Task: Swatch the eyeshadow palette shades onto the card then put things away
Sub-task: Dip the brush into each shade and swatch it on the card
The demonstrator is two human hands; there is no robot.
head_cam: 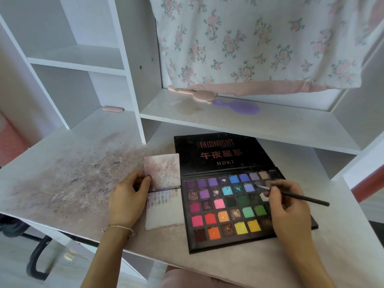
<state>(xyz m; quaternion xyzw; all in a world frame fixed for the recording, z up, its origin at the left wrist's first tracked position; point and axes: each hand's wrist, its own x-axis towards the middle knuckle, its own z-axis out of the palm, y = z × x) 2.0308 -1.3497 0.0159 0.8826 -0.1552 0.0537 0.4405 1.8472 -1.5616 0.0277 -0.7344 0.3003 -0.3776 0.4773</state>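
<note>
An open eyeshadow palette (228, 206), a flat black rectangular case with a grid of square pans in matte and glittery purples, blues, greens, pinks, oranges and yellows, lies on a powder-smudged pale bench (68, 175). Its lid lies folded back, printed with red lettering. The right hand (288, 206) pinches a slim black brush (299, 196), its bristle tip resting at a pan in the palette's second row. The left hand (128, 196) grips the left edge of a folded white card (164, 192) just beside the palette; the upper leaf, speckled with pigment, tilts up, and the lower leaf lies flat on the bench with a row of faint coloured streaks. A thin metal bracelet (118, 227) circles the left wrist. On the white shelf (249, 121) behind, a lilac plastic hairbrush (239, 106) lies beneath floral fabric (259, 42).
</note>
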